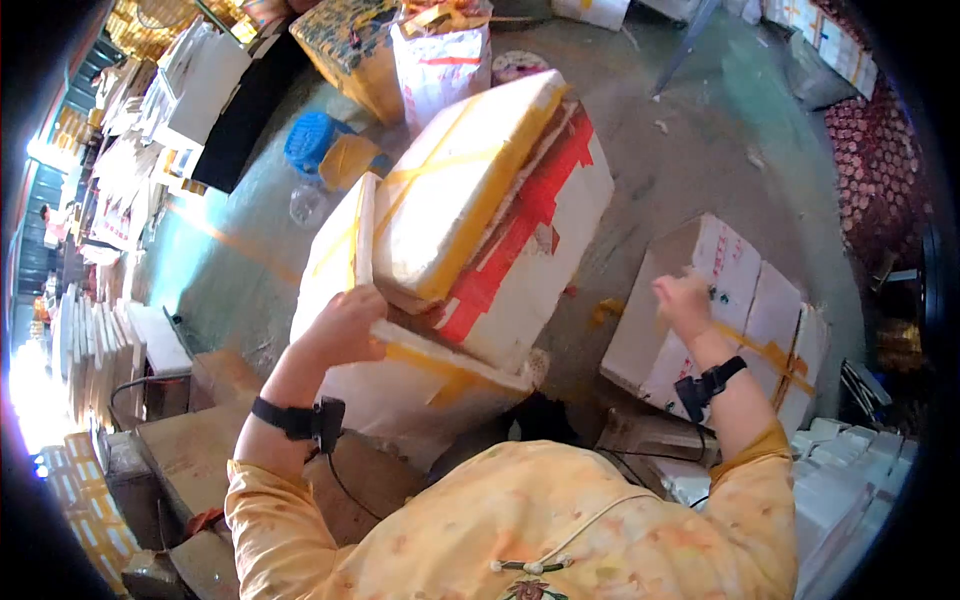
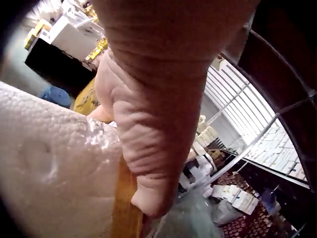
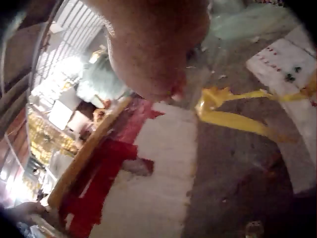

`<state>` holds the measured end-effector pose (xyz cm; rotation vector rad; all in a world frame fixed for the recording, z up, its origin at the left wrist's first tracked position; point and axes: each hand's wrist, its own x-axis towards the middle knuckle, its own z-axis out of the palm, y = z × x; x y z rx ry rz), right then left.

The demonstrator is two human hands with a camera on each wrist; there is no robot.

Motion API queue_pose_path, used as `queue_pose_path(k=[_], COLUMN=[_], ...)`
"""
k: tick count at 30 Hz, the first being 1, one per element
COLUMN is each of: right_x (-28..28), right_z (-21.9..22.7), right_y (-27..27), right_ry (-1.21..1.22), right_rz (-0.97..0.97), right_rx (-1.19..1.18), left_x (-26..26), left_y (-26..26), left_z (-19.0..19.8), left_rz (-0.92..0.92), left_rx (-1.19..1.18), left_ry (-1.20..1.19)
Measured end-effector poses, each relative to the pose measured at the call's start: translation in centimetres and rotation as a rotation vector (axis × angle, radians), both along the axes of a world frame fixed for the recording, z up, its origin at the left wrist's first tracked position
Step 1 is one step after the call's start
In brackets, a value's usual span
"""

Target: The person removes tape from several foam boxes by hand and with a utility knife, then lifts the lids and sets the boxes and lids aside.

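My left hand (image 1: 345, 325) grips the rim of a large white foam box (image 1: 400, 400) at its near left corner. In the left wrist view, the thumb lies against a strip of yellow-brown tape (image 2: 126, 198) along the foam's edge. Tilted inside the big box is another white foam box with a lid (image 1: 450, 190), bound with yellow tape, and torn red tape (image 1: 510, 250) runs along its side. My right hand (image 1: 685, 303) is raised apart from both, fingers loosely curled, with nothing visible in them; it overlaps a white carton in the head view.
White cartons (image 1: 745, 270) strapped with yellow tape stand at the right. Loose yellow tape (image 3: 237, 121) lies on the floor. Behind the foam boxes are a filled white sack (image 1: 440, 75) and a blue basket (image 1: 312, 140). Brown cardboard (image 1: 190, 440) lies at the near left.
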<state>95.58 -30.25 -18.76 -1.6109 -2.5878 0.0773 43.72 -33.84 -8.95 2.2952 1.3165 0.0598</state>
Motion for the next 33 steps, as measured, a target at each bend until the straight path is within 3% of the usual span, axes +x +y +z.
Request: queue_pose_path(k=[2, 4, 8, 10, 12, 15, 16, 18, 21, 24, 26, 28, 29, 32, 33], right_x=[-5.1, -9.2, -14.7, -17.6, -19.1, -16.8, -15.4, -11.1, -7.4, -10.0, -10.7, -12.9, -13.1, -16.2, -17.0], right_z=[4.0, 6.9, 6.2, 6.3, 5.2, 0.7, 0.1, -0.8, -0.6, 6.4, 7.8, 11.7, 10.2, 15.9, 17.8], right_y=[0.9, 1.8, 3.0, 1.9, 0.5, 1.7, 2.5, 3.5, 4.7, 5.7, 7.3, 7.2, 7.8, 6.8, 6.5], right_ry=[0.341, 0.515, 0.348, 0.336, 0.21, -0.481, -0.45, -0.7, -0.336, 0.119, 0.467, 0.535, 0.628, 0.678, 0.756], right_rz=[-0.143, -0.191, 0.158, 0.576, 0.612, 0.37, 0.216, -0.023, -0.213, -0.294, -0.135, -0.103, -0.012, 0.366, 0.399], right_rx=[-0.25, -0.284, 0.083, 0.117, -0.093, -0.255, -0.398, -0.555, -0.538, -0.441, -0.357, -0.366, -0.351, -0.274, -0.319], left_x=[1.1, 1.9, 3.0, 2.8, 2.2, 0.5, -0.6, -2.7, -4.8, -6.3, -7.4, -7.4, -7.2, -7.7, -8.4], left_y=[-0.7, -1.7, -3.1, -3.4, -4.1, -4.6, -5.5, -7.2, -9.2, -10.8, -11.8, -12.4, -12.7, -13.8, -14.5], left_z=[0.1, 0.2, 2.5, 2.7, 3.0, 3.9, 4.0, 4.7, 6.0, 6.3, 5.9, 6.4, 6.8, 7.1, 7.0], left_rz=[-0.049, -0.096, -0.138, -0.172, -0.178, -0.128, -0.097, -0.026, 0.081, 0.179, 0.293, 0.408, 0.468, 0.635, 0.686], left_rx=[0.038, 0.081, 0.018, 0.079, 0.057, -0.003, 0.004, 0.002, 0.017, 0.061, 0.096, 0.124, 0.13, 0.207, 0.222], left_ry=[0.063, 0.115, 0.235, 0.199, 0.202, 0.242, 0.239, 0.222, 0.201, 0.153, 0.111, 0.073, 0.059, 0.022, 0.036])
